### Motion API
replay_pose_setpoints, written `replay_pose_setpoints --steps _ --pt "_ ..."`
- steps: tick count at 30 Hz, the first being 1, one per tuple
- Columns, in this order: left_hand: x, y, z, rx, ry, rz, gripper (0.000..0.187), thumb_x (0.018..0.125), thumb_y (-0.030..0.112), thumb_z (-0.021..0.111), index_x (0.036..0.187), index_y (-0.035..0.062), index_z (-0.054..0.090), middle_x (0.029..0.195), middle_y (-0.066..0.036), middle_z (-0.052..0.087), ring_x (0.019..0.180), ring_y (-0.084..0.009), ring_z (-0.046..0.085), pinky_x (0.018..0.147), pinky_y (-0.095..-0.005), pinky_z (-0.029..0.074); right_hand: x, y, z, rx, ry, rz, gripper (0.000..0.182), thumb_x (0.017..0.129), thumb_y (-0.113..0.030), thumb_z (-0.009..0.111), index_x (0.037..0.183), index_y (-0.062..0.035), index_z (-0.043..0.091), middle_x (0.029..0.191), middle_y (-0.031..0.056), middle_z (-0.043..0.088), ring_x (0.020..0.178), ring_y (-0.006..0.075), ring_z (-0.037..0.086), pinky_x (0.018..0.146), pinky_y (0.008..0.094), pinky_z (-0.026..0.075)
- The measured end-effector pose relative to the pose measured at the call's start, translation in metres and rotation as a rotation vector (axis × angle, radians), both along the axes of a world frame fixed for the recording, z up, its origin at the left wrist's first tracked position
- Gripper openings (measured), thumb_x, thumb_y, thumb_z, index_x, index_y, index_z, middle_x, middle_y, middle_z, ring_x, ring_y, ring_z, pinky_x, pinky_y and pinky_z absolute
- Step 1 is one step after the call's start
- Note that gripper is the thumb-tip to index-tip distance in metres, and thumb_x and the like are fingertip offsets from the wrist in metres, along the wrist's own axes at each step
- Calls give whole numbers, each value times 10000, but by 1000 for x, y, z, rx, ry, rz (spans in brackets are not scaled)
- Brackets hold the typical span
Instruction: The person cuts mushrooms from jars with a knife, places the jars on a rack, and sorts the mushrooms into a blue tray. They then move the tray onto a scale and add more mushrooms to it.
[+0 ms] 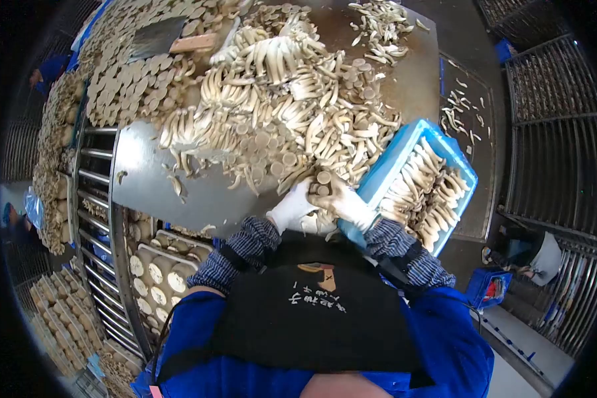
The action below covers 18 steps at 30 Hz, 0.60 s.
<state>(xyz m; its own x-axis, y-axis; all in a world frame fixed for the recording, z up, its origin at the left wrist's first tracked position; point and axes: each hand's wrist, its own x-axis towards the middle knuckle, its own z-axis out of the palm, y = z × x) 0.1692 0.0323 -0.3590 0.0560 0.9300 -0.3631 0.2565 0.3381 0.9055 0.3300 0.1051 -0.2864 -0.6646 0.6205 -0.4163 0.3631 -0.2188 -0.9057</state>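
My left hand (290,207), in a white glove, is closed on the left side of a small bunch of mushrooms (323,178) at the table's near edge. From the other side my right hand (351,204), gloved too, closes round the same bunch; a few round brown caps show between the fingers. Just beyond both hands lies a large heap of long pale-stemmed mushrooms (272,99). Close to my right hand stands a tilted blue crate (382,178), holding rows of mushrooms (414,182).
A cleaver (192,43) with a wooden handle lies on mushroom clusters at the far left. A metal rack (98,199) borders the table (146,192) on the left, above white-ended cylinders (158,273). Tall racks (557,132) line the right. Another person (537,255) is at the right.
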Motion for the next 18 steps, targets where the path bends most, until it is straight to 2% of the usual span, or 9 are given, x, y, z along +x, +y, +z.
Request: replay_pose_setpoints --steps 1,2,3,5,7,9,11,14,18 --pt "0 3 -18 174 216 18 655 830 170 706 1380 -38 417 1174 -193 641 1052 -269 647 877 -329 529 8 16 12 83 9 51 976 792 -217 800 1514 28 190 1465 260 393 1041 284 622 978 363 482" --pt "-5 12 13 -91 190 1 813 796 217 745 1445 -34 324 1344 -270 522 1277 -340 499 1072 -374 398 15 35 4 312 -81 162 1109 789 -187 788 1540 -2 -7 1575 282 175 1132 311 606 993 372 485" --pt "-9 16 22 -32 283 -30 849 786 245 750 1457 -31 309 1359 -283 494 1295 -360 476 1076 -386 392 32 58 1 66 -46 77 1093 784 -228 783 1538 4 26 1568 280 195 1190 326 564 1041 402 453" --pt "-10 15 27 125 302 48 788 796 223 731 1444 -13 348 1363 -277 485 1300 -378 461 1082 -391 381 40 98 12 540 -291 -63 997 792 -274 762 1515 30 147 1500 285 332 1184 332 541 1036 421 439" --pt "-6 28 35 149 303 73 746 805 211 718 1431 -1 374 1356 -264 494 1288 -377 470 1073 -393 386 43 145 8 330 -379 -244 891 778 -304 754 1451 29 274 1371 279 449 1192 373 508 1017 440 426" --pt "0 48 56 173 302 98 704 813 198 706 1418 10 401 1349 -250 502 1276 -375 479 1065 -394 392 51 191 -37 938 -440 -197 833 754 -279 768 1398 16 329 1280 271 481 1200 414 493 989 457 427" --pt "7 78 76 130 187 93 631 835 196 681 1394 31 440 1341 -228 510 1252 -378 490 1051 -393 401 47 222 -47 1029 -400 -104 886 731 -241 779 1445 -21 303 1394 272 419 1273 428 440 1052 449 398" --pt "25 128 63 297 367 -18 603 843 218 638 1393 56 450 1343 -209 496 1234 -366 487 1033 -415 407 41 256 -65 1025 -413 -30 890 733 -235 782 1451 -16 304 1423 285 403 1297 434 433 1072 435 393" --pt "39 194 26 348 616 -226 574 904 339 576 1403 89 442 1394 -219 434 1286 -368 422 1063 -510 334 34 293 -33 322 -253 -121 900 767 -227 777 1474 34 284 1334 257 541 1222 283 544 1027 354 434"
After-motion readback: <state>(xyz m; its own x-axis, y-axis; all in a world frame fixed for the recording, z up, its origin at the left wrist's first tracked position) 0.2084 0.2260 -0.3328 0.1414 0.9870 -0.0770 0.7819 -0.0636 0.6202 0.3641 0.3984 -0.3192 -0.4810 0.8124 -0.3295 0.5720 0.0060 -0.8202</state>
